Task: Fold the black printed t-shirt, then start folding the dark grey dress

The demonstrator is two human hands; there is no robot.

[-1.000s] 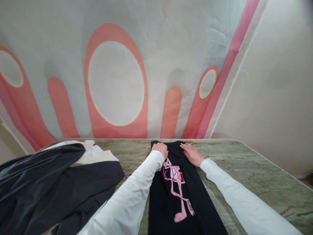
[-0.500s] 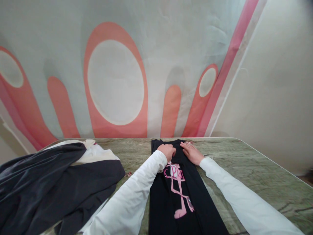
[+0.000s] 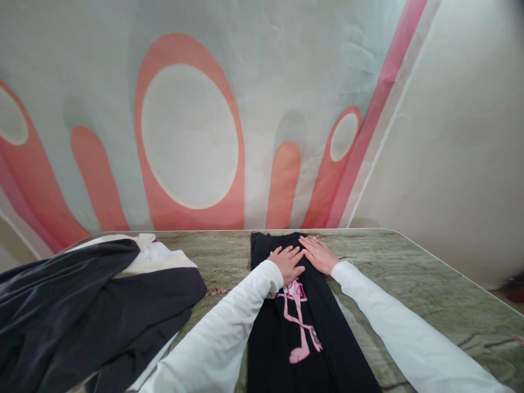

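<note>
Left hand (image 3: 287,264) and right hand (image 3: 321,256) lie open on the garment (image 3: 315,316), where uneven pressure could drag creases into it.

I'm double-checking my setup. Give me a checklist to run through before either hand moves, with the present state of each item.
1. Left hand flat on the black garment: ok, fingers spread.
2. Right hand on the garment's far right part: ok.
3. Pink printed figure facing up: ok, though partly covered.
4. Clothes pile apart from the garment: ok, tabletop shows between.
5. Whole garment in view: not ok, its near end is cut off.
6. Underside smooth: cannot tell, hidden.
</note>
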